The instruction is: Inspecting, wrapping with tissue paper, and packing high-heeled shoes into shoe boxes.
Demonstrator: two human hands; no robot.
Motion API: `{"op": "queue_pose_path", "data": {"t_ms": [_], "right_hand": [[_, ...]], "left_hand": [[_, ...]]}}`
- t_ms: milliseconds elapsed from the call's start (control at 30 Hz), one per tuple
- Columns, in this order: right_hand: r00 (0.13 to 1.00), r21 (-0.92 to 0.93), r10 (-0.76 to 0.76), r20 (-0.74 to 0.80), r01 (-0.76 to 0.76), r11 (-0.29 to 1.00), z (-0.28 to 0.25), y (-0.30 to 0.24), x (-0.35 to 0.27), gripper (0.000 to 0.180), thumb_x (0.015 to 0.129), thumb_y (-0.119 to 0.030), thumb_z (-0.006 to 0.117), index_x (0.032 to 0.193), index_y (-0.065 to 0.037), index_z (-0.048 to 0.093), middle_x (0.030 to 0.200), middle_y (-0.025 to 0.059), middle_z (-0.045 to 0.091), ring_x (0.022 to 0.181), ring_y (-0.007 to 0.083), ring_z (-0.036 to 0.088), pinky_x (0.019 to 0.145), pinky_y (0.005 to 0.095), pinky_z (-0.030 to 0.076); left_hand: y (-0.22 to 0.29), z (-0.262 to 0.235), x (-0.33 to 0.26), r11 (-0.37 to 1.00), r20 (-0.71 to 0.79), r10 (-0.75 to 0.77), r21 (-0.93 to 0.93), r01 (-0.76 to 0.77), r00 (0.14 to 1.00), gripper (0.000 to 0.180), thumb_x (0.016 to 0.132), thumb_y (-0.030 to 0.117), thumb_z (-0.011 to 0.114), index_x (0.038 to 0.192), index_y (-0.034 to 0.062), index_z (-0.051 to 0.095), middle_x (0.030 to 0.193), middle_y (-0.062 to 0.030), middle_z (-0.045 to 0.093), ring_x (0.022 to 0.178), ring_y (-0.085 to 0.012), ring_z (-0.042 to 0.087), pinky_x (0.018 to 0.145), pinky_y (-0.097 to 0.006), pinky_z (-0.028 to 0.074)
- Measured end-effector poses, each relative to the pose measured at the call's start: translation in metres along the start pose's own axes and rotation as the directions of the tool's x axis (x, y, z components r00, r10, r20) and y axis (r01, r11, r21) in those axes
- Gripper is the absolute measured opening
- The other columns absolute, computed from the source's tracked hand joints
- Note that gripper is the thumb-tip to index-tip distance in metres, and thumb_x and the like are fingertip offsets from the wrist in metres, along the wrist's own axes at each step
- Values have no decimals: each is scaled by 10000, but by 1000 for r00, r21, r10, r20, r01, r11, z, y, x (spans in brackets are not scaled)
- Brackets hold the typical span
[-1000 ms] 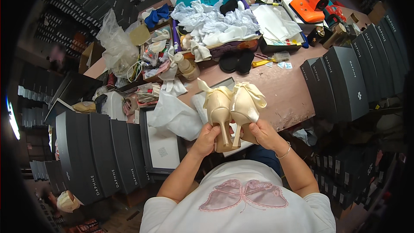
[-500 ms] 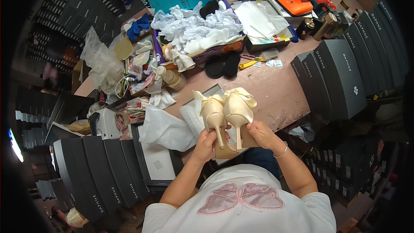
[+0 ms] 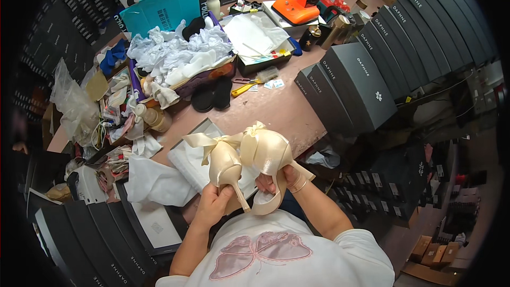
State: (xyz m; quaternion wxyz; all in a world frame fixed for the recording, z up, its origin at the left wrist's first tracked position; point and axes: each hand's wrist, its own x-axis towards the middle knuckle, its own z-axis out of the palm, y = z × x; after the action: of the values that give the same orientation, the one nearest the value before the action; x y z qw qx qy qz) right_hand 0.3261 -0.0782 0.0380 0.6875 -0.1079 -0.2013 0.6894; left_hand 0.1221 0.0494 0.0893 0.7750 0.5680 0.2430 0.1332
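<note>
My left hand [image 3: 212, 205] is closed on a cream satin high-heeled shoe [image 3: 223, 166], its slim heel slanting down beside my fingers. A matching high-heeled shoe [image 3: 272, 153] is gripped by my right hand [image 3: 289, 175], some of whose fingers show inside the shoe's curve. Fabric bows top both shoes, which are held side by side in front of my chest. Beyond the left shoe, an open shoebox [image 3: 204, 126] lined with white paper lies on the pink table [image 3: 276, 107]. White tissue paper [image 3: 159, 183] spreads to its left, beside my left hand.
Dark shoeboxes [image 3: 350, 85] are stacked along the right, with more shoeboxes [image 3: 101, 244] at lower left. A bin of crumpled white paper [image 3: 180, 53], black pads [image 3: 211, 94], a yellow-handled cutter [image 3: 244, 89] and an orange tape dispenser [image 3: 297, 2] occupy the table's far side.
My right hand has turned its shoe, so the side and toe opening now show and the heel points right. The left shoe has tilted. The whole view has swung, shifting the table leftward.
</note>
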Motion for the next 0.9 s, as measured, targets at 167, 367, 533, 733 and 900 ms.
{"op": "queue_pose_path", "data": {"t_ms": [167, 367, 533, 733, 900], "right_hand": [[893, -347, 123, -432, -291, 891, -6, -44, 6, 407, 910, -352, 600, 1062, 25, 600, 845, 126, 657, 730, 197, 658, 647, 282, 522], [798, -630, -319, -512, -601, -492, -121, -67, 23, 373, 856, -288, 621, 1068, 18, 596, 900, 216, 650, 826, 406, 626, 732, 433, 502], [850, -831, -429, -306, -458, -314, -75, -47, 63, 489, 860, -309, 643, 1187, 42, 548, 1162, 258, 575, 1102, 365, 555, 914, 424, 453], [671, -433, 719, -181, -711, 554, 68, 17, 47, 863, 645, -459, 827, 1245, 91, 541, 1319, 198, 523, 1229, 244, 496, 1059, 356, 341], [796, -495, 577, -184, -582, 645, 81, 35, -17, 527, 679, -151, 802, 1129, 70, 639, 1344, 207, 503, 1228, 268, 481, 1043, 365, 347]], "left_hand": [[0, -13, -12, 997, -87, -71, 10, 73, 994, 275, 970, 183, 497, 1162, 5, 581, 923, -25, 612, 812, -87, 583, 733, -254, 491], [4, -22, -20, 1000, -88, -10, 27, 12, 996, 283, 987, 199, 490, 1185, 11, 562, 1004, 11, 590, 896, -60, 533, 793, -249, 459], [21, -26, -48, 931, -79, 91, 360, -57, 993, 241, 918, 150, 555, 1100, -5, 588, 984, -128, 621, 885, -245, 611, 798, -339, 482], [22, -14, -70, 538, 340, -139, 815, -217, 930, 283, 842, 221, 621, 1018, 1, 590, 989, -159, 617, 959, -333, 595, 823, -422, 474], [40, -100, -116, 569, -255, 491, 818, -85, 833, 546, 824, 188, 690, 1302, 30, 478, 1035, -98, 632, 945, -238, 608, 824, -399, 480]]}}
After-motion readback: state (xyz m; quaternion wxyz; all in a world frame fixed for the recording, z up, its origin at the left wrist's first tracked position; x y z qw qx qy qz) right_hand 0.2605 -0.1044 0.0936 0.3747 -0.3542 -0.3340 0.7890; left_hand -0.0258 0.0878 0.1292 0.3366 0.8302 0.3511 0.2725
